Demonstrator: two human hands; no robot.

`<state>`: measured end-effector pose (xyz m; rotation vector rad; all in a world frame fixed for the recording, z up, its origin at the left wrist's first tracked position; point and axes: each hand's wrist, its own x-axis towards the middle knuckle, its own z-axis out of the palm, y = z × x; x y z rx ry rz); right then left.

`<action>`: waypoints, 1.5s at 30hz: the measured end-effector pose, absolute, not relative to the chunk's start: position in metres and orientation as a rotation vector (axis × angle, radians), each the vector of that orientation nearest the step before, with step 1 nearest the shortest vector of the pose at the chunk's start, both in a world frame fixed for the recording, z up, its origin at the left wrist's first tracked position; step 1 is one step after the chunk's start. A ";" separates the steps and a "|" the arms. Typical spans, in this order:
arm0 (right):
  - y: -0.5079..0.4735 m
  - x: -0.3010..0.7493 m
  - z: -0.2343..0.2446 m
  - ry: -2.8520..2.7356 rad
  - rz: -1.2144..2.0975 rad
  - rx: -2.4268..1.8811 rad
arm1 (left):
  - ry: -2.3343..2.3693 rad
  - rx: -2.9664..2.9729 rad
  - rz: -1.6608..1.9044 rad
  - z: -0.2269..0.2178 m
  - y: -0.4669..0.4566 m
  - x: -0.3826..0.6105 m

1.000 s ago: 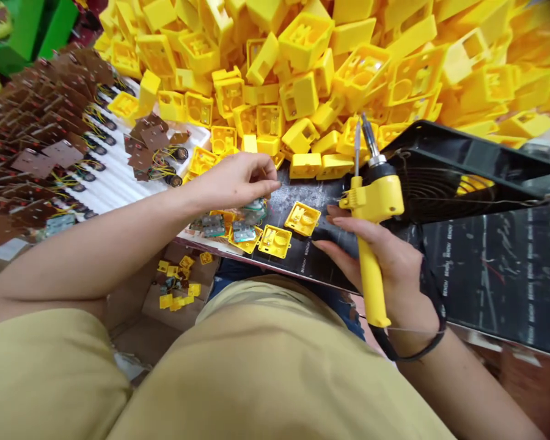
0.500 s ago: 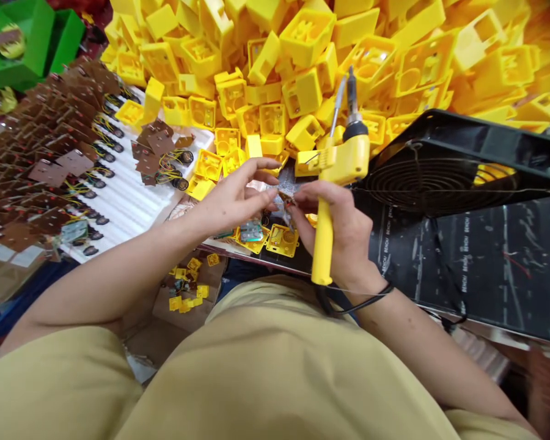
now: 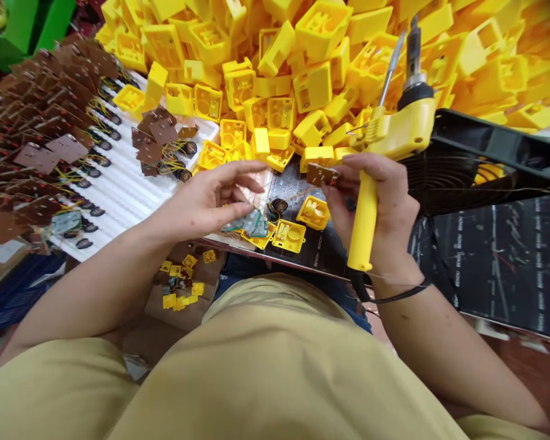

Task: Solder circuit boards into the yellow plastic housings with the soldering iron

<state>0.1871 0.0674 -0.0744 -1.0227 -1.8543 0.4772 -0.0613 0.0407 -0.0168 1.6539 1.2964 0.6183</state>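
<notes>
My right hand [image 3: 380, 208] is closed around a yellow soldering gun [image 3: 366, 226], its tip pointing up and away. Between the thumb and fingertips of that same hand is a small brown circuit board [image 3: 322, 175]. Thin wires seem to run from the board toward a small round black part [image 3: 280, 205] on the bench. My left hand [image 3: 206, 205] is open, thumb and fingers apart, just above a green circuit board [image 3: 255, 223]. Two open yellow casing parts lie between the hands: one [image 3: 288, 236] near the bench edge, another [image 3: 313, 212] farther right.
A large heap of yellow casings [image 3: 314, 85] fills the back. Brown circuit boards with wires [image 3: 41, 134] crowd a white foam sheet [image 3: 140, 201] at left. A black fan [image 3: 490, 146] stands at right on the black bench top [image 3: 495, 256]. Below is a cardboard box [image 3: 165, 269].
My right hand has moved right with the soldering gun and brown board, away from my left hand. My left hand has shifted slightly left, its fingers now clear of the board.
</notes>
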 end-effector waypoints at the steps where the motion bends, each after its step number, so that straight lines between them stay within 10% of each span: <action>1: 0.069 0.189 -0.074 -1.885 0.435 -1.014 | 1.284 1.652 0.560 -0.017 0.039 -0.066; 22: 0.058 0.199 -0.090 -2.085 0.283 -0.582 | 1.445 1.754 0.086 -0.020 0.096 -0.014; 45: 0.037 0.214 -0.072 -1.969 0.132 -0.817 | 1.351 1.590 0.539 -0.027 0.090 -0.003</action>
